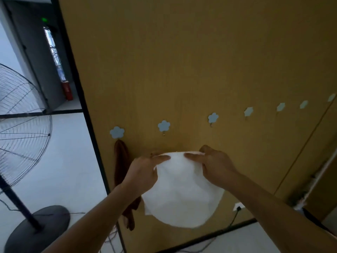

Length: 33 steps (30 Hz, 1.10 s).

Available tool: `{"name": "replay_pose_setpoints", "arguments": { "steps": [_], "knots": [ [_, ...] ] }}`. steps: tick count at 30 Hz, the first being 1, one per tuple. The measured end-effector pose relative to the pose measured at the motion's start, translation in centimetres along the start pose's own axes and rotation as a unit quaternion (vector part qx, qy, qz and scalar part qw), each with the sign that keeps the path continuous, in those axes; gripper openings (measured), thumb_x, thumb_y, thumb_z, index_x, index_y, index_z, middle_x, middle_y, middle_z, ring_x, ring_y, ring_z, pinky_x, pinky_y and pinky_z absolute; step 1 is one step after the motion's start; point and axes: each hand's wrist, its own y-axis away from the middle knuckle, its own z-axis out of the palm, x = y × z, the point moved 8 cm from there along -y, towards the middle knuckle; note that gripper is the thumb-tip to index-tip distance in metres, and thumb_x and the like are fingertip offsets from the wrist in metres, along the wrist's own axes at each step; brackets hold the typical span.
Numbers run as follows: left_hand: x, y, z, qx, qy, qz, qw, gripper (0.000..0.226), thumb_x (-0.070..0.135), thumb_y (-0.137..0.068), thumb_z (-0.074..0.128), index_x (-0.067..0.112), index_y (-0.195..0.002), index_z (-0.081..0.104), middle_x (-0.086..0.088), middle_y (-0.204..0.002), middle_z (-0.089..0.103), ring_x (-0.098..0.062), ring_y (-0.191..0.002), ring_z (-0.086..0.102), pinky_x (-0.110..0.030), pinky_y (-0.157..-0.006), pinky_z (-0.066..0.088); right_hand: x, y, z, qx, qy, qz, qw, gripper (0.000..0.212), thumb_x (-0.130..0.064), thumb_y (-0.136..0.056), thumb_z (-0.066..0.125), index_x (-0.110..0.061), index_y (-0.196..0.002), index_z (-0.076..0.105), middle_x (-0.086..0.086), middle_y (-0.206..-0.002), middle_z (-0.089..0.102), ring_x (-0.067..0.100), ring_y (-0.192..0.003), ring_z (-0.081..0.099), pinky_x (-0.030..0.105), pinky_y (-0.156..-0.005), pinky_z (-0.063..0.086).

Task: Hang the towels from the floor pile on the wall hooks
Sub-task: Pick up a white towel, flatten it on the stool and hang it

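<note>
The white towel (182,190) hangs in front of the wooden wall panel (200,61), its top edge held up just below the row of flower-shaped hooks. As I judge it, the main risk is that the cloth is bunched and shows no loop, so a thick fold pushed over the small second hook (163,126) may sit shallow and slide off once released. A second risk is that a pull to the left would brush the brown towel (120,167) and drag it off the first hook (117,132) at the panel's left edge.

The left hand (144,172) pinches the left part of the towel's top edge, its index finger laid straight along the cloth and the other fingers curled behind. The right hand (215,165) holds the right part of that edge the same way. The two forefingers point toward each other with a small gap of cloth between.

Farther along the panel the third hook (213,118) and those beyond it are bare. The standing fan (21,125) is well apart, to the left of the panel.
</note>
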Motion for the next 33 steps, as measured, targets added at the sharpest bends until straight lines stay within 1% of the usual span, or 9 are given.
{"name": "replay_pose_setpoints", "arguments": {
  "steps": [2,5,12,16,19,23,29,31,33],
  "knots": [
    [-1.5,-0.8,0.4,-0.016,-0.044,-0.007,0.999,0.054,0.001,-0.090,0.058,0.032,-0.134,0.062,-0.006,-0.132,0.063,-0.025,-0.107,0.067,-0.034,-0.091,0.057,-0.7,-2.0,1.0,0.000,0.061,-0.043,0.997,0.068,-0.003,-0.067,0.080,-0.043,-0.121,0.068,0.003,-0.079,0.056,0.021,-0.049,0.055,0.020,-0.049,0.030],
    [-3.0,-2.2,0.4,-0.015,-0.083,-0.016,0.996,0.055,0.000,-0.092,0.057,0.029,-0.139,0.057,-0.008,-0.138,0.057,-0.028,-0.108,0.066,-0.037,-0.090,0.057,-1.2,-4.8,2.1,-0.025,0.094,-0.083,0.992,0.069,-0.003,-0.074,0.074,-0.040,-0.132,0.061,0.010,-0.094,0.060,0.026,-0.059,0.062,0.025,-0.050,0.035],
    [-5.1,-6.4,-0.3,-0.015,-0.126,-0.077,0.989,0.054,0.015,-0.101,0.046,0.030,-0.152,0.035,-0.002,-0.155,0.037,-0.027,-0.120,0.058,-0.040,-0.096,0.053,0.1,-11.4,3.6,-0.044,0.105,-0.076,0.991,0.065,-0.013,-0.099,0.037,-0.039,-0.156,0.019,0.013,-0.140,0.041,0.031,-0.112,0.058,0.036,-0.086,0.049],
    [-5.8,-7.3,1.4,-0.042,-0.160,-0.118,0.979,0.053,0.030,-0.100,0.028,0.031,-0.153,0.032,0.002,-0.155,0.032,-0.025,-0.119,0.057,-0.040,-0.092,0.054,1.6,-13.0,7.1,-0.044,0.085,-0.080,0.992,0.062,-0.020,-0.100,0.041,-0.037,-0.155,0.020,0.013,-0.133,0.045,0.030,-0.101,0.061,0.041,-0.084,0.053],
    [-5.6,-7.1,3.2,-0.043,-0.172,-0.129,0.976,0.069,0.044,-0.088,0.011,0.030,-0.150,0.037,0.001,-0.150,0.039,-0.023,-0.112,0.062,-0.038,-0.080,0.057,3.2,-13.1,10.0,-0.061,-0.002,-0.056,0.997,0.070,-0.014,-0.094,0.050,-0.039,-0.154,0.024,0.011,-0.127,0.048,0.033,-0.095,0.060,0.041,-0.078,0.052],
    [-6.8,-6.8,6.1,-0.002,-0.089,-0.178,0.980,0.049,0.023,-0.098,0.038,0.033,-0.146,0.047,0.006,-0.147,0.047,-0.017,-0.118,0.058,-0.036,-0.090,0.054,3.2,-12.5,11.0,0.072,-0.095,-0.085,0.989,0.086,-0.005,-0.069,0.079,-0.034,-0.140,0.041,0.003,-0.094,0.061,0.019,-0.068,0.063,0.031,-0.057,0.056],
    [-6.9,-6.8,8.1,0.121,0.085,-0.259,0.955,0.037,0.008,-0.096,0.054,0.021,-0.129,0.065,0.001,-0.126,0.066,-0.017,-0.113,0.062,-0.026,-0.094,0.050,2.5,-11.3,12.4,0.104,-0.282,-0.054,0.952,0.048,-0.028,-0.095,0.043,-0.034,-0.143,0.047,-0.003,-0.101,0.067,0.013,-0.088,0.063,0.026,-0.073,0.055],
    [-6.2,-6.8,7.4,0.161,0.065,-0.255,0.951,0.028,0.021,-0.096,0.053,0.024,-0.116,0.072,0.008,-0.111,0.069,-0.014,-0.105,0.065,-0.019,-0.086,0.047,2.2,-11.0,12.3,0.109,-0.296,-0.038,0.948,0.046,-0.031,-0.097,0.044,-0.031,-0.142,0.051,-0.002,-0.097,0.064,0.013,-0.085,0.061,0.026,-0.072,0.052],
    [-5.0,-6.9,6.2,0.218,-0.043,-0.217,0.950,0.025,0.024,-0.090,0.053,0.024,-0.100,0.076,0.008,-0.101,0.072,-0.016,-0.100,0.063,-0.030,-0.082,0.049,1.8,-10.8,11.1,0.155,-0.231,-0.043,0.960,0.045,-0.034,-0.096,0.041,-0.025,-0.137,0.058,-0.002,-0.095,0.061,0.017,-0.085,0.058,0.032,-0.077,0.049]
  ]
}}
